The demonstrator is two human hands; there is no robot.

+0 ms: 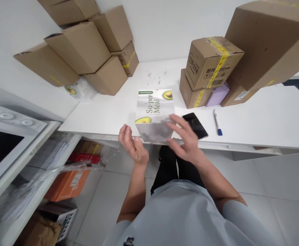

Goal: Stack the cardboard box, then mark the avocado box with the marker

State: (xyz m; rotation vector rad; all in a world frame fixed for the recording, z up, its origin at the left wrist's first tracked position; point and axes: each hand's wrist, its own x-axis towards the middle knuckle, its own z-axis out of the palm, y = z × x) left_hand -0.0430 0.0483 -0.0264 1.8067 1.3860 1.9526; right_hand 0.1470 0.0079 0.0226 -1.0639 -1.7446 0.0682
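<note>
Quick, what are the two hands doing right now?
Left hand: open, palm up, holding nothing, just beside the Su-per Meal box.
Right hand: open, fingers spread, resting on the box.

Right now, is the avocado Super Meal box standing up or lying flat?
Standing upright: the Super Meal box rests on its base at the table edge, right hand touching it.
</note>
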